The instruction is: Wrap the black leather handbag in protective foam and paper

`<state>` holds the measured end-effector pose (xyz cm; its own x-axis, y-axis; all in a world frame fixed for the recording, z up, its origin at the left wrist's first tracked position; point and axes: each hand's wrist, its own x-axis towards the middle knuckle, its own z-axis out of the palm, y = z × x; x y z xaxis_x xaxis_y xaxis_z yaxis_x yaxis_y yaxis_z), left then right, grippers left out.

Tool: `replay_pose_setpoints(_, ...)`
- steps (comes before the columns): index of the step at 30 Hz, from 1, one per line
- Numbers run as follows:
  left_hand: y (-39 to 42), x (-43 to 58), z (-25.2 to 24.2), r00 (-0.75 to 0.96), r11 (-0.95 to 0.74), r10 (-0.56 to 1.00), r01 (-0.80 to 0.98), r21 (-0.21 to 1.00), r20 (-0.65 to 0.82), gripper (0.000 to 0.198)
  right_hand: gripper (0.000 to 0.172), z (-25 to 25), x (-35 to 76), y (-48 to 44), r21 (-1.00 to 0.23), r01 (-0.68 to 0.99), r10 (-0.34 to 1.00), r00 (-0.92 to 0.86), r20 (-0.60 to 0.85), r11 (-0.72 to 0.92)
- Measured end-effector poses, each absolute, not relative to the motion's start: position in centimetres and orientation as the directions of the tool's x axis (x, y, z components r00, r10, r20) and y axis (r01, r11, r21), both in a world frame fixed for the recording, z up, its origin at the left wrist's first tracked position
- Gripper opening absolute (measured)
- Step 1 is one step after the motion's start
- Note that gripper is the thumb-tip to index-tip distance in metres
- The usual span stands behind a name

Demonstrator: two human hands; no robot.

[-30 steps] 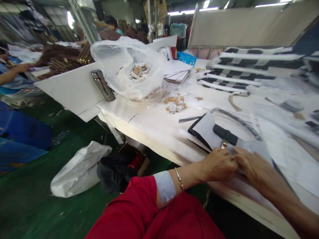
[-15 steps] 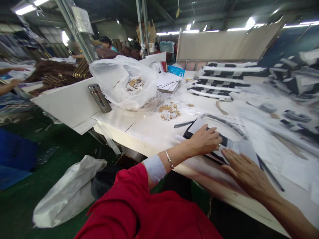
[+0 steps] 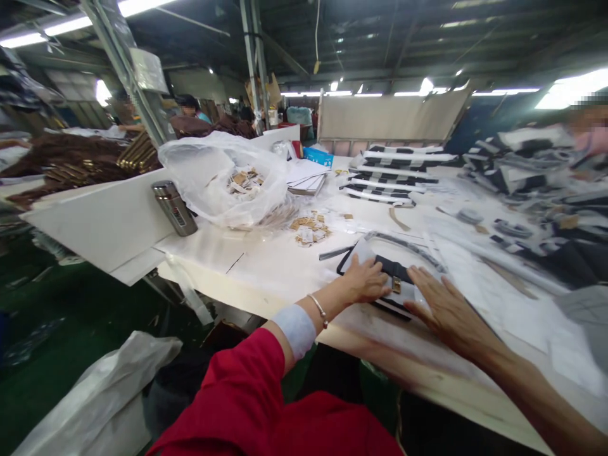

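Observation:
A small black handbag (image 3: 392,278) partly wrapped in white paper lies on the white table (image 3: 285,266), with a gold clasp on its flap. My left hand (image 3: 363,282) lies flat on the bag's left side, fingers stretched over the paper. My right hand (image 3: 439,304) rests flat, fingers spread, on the bag's right side. A black strap (image 3: 403,240) curves behind the bag. My left arm wears a red sleeve and a thin bracelet.
A clear plastic bag (image 3: 223,177) of small tags stands at the back left, beside a metal flask (image 3: 173,208). Loose tan tags (image 3: 308,228) lie mid-table. Stacks of black-and-white wrapped bags (image 3: 394,174) fill the far right. Other people work at the back left.
The camera has tilted up. My left hand moved from the near edge onto the bag, and both hands now lie flat on either side of its clasp.

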<state>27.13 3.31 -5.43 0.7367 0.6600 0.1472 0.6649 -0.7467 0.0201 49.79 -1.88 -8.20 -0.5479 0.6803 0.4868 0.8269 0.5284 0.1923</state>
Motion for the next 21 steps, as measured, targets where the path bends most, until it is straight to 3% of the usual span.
replay_pose_setpoints(8,4.1,26.2,-6.4,0.665,-0.720,0.692,0.660,0.214,0.280,0.041,0.076,-11.4,45.5,-2.9,0.104,0.836,0.727,-0.524,0.443,0.539)
replay_pose_setpoints(12,5.4,25.0,-6.4,0.481,-0.584,0.808,0.734,0.348,0.342,0.045,0.069,-10.5,45.5,-2.5,0.055,0.842,0.758,-0.509,0.409,0.536)
replay_pose_setpoints(16,6.0,24.3,-7.0,0.290,-0.414,0.905,0.769,0.488,0.311,0.041,0.055,-10.2,45.2,-2.3,0.061,0.855,0.753,-0.485,0.444,0.515)
replay_pose_setpoints(21,4.5,25.3,-7.8,0.238,-0.358,0.932,0.725,0.588,0.274,0.041,0.052,-9.9,47.7,-3.0,0.027,0.824,0.728,-0.515,0.453,0.565)
